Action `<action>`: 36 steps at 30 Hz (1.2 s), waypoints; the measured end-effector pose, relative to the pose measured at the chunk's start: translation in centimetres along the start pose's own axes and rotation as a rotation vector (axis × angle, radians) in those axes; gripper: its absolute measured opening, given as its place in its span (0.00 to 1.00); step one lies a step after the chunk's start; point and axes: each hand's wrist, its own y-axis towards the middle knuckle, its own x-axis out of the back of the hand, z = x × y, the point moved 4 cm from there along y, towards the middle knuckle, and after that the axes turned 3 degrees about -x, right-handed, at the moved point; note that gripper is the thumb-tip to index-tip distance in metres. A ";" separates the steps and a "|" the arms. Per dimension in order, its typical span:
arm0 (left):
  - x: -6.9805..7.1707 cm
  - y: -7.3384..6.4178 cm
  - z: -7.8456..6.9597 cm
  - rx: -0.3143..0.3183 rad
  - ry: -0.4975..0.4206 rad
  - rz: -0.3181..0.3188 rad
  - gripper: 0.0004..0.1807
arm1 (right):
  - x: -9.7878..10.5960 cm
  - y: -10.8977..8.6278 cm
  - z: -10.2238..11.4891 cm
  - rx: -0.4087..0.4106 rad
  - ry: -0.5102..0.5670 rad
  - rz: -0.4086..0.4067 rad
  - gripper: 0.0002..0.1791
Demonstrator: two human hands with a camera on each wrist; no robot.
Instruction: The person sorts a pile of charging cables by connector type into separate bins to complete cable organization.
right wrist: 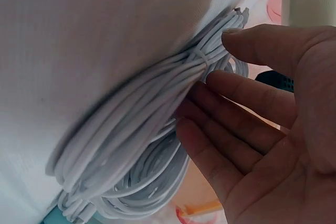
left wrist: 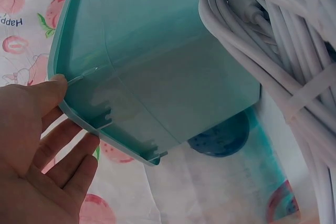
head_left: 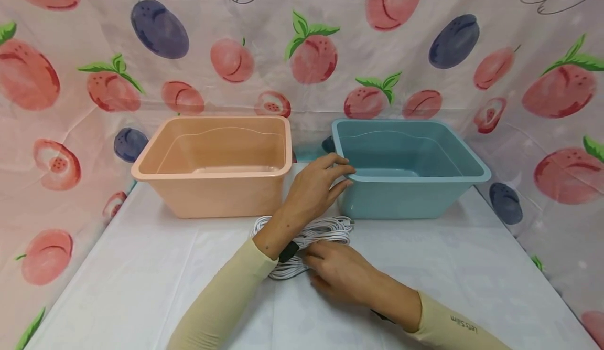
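Note:
My left hand [head_left: 312, 187] is at the near left corner of a blue plastic bin [head_left: 391, 198]. In the left wrist view its thumb and fingers [left wrist: 73, 129] pinch the bin's rim from both sides. Below that wrist lie white cable bundles [head_left: 325, 229], coiled and tied, with the left forearm covering part of them. Beside the nearest bundle is my right hand [head_left: 346, 274]. The right wrist view shows its fingers [right wrist: 226, 150] nearly straight, tips right at the tied cable bundle [right wrist: 136, 114], and the thumb held apart from them.
A peach-coloured bin [head_left: 226, 195] stands left of the blue one, with a narrow gap between. Both sit at the back of a table with a white cloth [head_left: 127, 276]. A fruit-patterned curtain [head_left: 264, 24] hangs behind and along the sides.

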 end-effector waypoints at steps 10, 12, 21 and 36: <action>0.0 -0.1 0.1 0.012 -0.006 0.008 0.13 | -0.6 0.0 0.3 0.011 -0.016 -0.009 0.18; 0.0 -0.1 0.1 0.015 -0.003 0.012 0.13 | -0.6 0.0 0.3 0.019 -0.022 -0.027 0.17; 0.0 -0.1 0.1 0.013 0.004 0.016 0.13 | -0.8 0.0 0.6 0.057 -0.086 -0.093 0.14; -0.1 0.0 0.1 0.006 0.007 0.012 0.13 | -0.9 -0.2 0.7 0.028 -0.130 -0.057 0.08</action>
